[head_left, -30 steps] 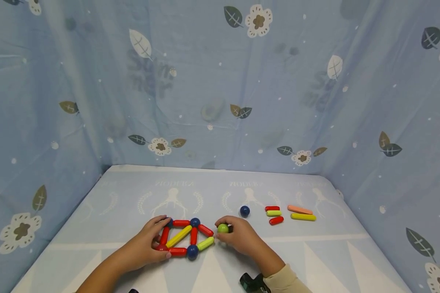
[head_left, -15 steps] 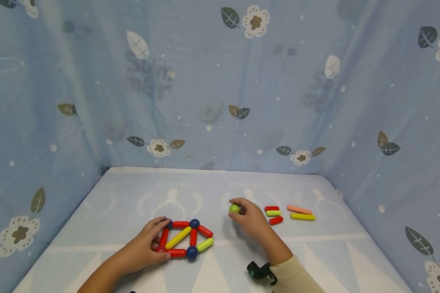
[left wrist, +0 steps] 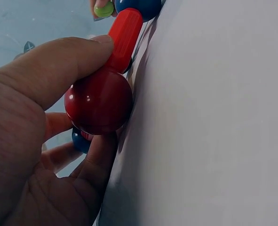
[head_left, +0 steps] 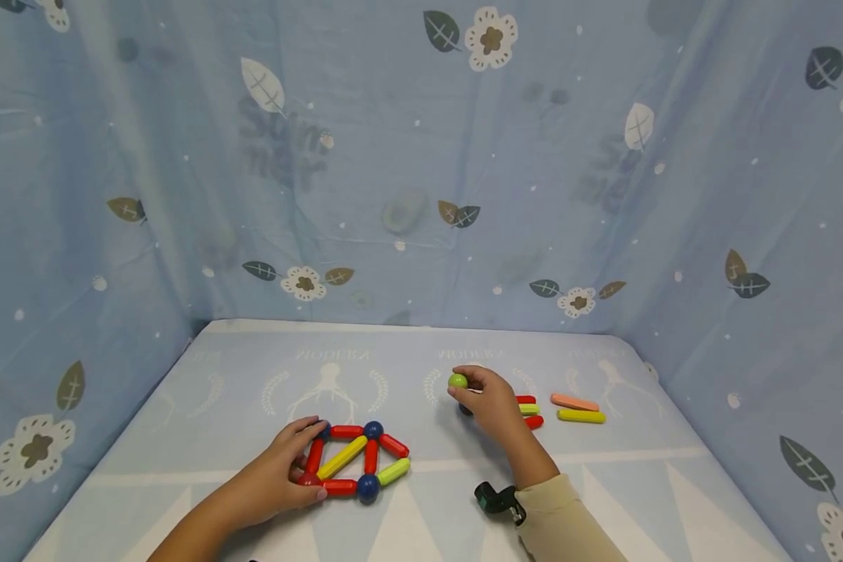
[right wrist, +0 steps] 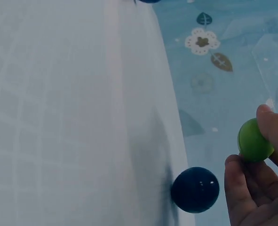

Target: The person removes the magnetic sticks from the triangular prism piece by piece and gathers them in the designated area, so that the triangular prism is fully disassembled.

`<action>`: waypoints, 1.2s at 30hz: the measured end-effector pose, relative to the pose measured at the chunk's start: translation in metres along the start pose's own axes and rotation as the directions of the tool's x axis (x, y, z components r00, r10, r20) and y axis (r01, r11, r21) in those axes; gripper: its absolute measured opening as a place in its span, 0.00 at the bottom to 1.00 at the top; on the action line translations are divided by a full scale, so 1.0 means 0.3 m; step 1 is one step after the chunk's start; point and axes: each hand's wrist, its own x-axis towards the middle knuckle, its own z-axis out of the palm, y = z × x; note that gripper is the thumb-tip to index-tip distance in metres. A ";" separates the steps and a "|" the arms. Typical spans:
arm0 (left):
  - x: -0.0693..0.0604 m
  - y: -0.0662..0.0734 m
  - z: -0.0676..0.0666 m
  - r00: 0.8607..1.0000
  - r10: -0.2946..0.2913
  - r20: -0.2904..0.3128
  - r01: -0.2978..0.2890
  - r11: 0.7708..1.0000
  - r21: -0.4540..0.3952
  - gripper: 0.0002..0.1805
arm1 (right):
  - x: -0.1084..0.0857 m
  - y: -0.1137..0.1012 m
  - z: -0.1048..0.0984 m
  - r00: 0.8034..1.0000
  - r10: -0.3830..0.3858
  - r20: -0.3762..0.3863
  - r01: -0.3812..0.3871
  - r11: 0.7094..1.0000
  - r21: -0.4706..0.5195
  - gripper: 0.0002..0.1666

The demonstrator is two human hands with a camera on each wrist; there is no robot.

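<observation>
On the table lies a flat frame of building sticks and balls [head_left: 343, 457], with red, yellow and lime sticks joined by blue balls and a red ball. My left hand [head_left: 274, 480] holds its left end. In the left wrist view the thumb rests on a red stick [left wrist: 125, 37] and the fingers curl round the red ball [left wrist: 99, 101]. My right hand [head_left: 495, 404] pinches a lime green ball [head_left: 457, 381] between thumb and fingers, raised off the table. Just below it sits a loose dark blue ball [right wrist: 195, 189], mostly hidden by the hand in the head view.
Right of my right hand lie short red and lime sticks [head_left: 527, 409], partly covered by the hand. Farther right are an orange stick [head_left: 574, 402] and a yellow stick [head_left: 581, 417]. A blue patterned curtain [head_left: 407, 156] surrounds the table's back and sides.
My right hand has carried the green ball from the frame's right end back and rightward, to above the loose blue ball. My left hand and the frame have stayed put.
</observation>
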 end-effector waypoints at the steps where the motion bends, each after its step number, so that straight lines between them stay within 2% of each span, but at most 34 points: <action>1: -0.001 0.000 -0.001 1.000 0.001 0.000 -0.001 1.000 -0.002 0.57 | 0.005 0.004 0.003 1.000 0.003 0.002 -0.003 1.000 0.000 0.26; 10: -0.003 -0.002 0.000 1.000 0.008 0.013 -0.008 1.000 -0.023 0.57 | 0.017 0.037 0.022 0.998 0.060 0.005 -0.060 0.995 -0.076 0.24; 15: -0.002 -0.003 0.001 1.000 -0.002 0.009 0.002 1.000 -0.026 0.57 | 0.013 0.052 0.023 0.996 0.065 0.067 -0.058 0.993 -0.100 0.23; 20: -0.004 0.002 0.001 1.000 -0.017 0.004 0.017 1.000 -0.023 0.57 | 0.011 0.065 0.023 0.989 0.067 0.135 -0.043 0.983 -0.179 0.22; 27: -0.005 0.010 -0.004 1.000 -0.020 0.001 0.020 1.000 -0.007 0.57 | 0.002 0.068 0.021 0.981 0.068 0.179 -0.022 0.968 -0.251 0.21; 30: -0.006 0.010 -0.004 1.000 -0.024 0.005 0.024 1.000 -0.015 0.57 | -0.001 0.069 0.018 0.980 0.067 0.189 -0.019 0.969 -0.248 0.23; 36: -0.005 0.006 -0.002 1.000 -0.013 0.013 0.014 0.999 -0.030 0.57 | -0.002 0.061 -0.002 0.974 0.067 0.216 -0.015 0.972 -0.233 0.35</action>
